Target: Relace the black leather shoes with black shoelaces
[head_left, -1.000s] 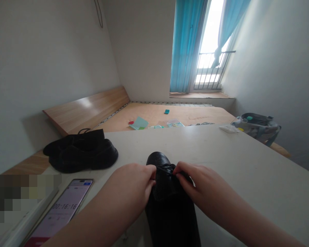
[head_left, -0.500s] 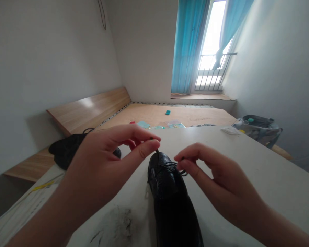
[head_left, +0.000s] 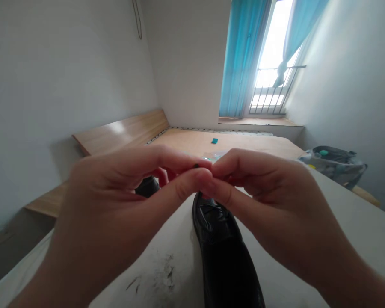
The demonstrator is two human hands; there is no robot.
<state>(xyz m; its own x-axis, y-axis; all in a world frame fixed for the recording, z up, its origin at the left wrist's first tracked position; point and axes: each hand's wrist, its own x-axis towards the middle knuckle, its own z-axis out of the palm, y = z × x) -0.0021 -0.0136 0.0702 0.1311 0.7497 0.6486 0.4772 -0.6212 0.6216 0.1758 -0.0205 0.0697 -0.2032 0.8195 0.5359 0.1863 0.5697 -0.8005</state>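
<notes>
A black leather shoe (head_left: 227, 252) lies on the white table (head_left: 176, 222), its toe pointing away from me. Above its toe, my left hand (head_left: 141, 188) pinches a dark shoelace between thumb and index finger; a bit of the lace shows at the fingertips. My right hand (head_left: 259, 192) is also closed in a pinch, its fingertips touching those of my left hand. What the right fingertips hold is hidden between the fingers. Part of another black shoe (head_left: 146, 186) shows behind my left hand.
Beyond the table is a wooden bed board (head_left: 186, 139) with a small teal item (head_left: 214, 140) on it. A grey bag (head_left: 336, 164) stands at the right. Dark smudges mark the tabletop left of the shoe.
My right hand has moved left and up, and its fingertips now meet those of my left hand. The lace that showed between left fingers and shoe is now mostly hidden.
</notes>
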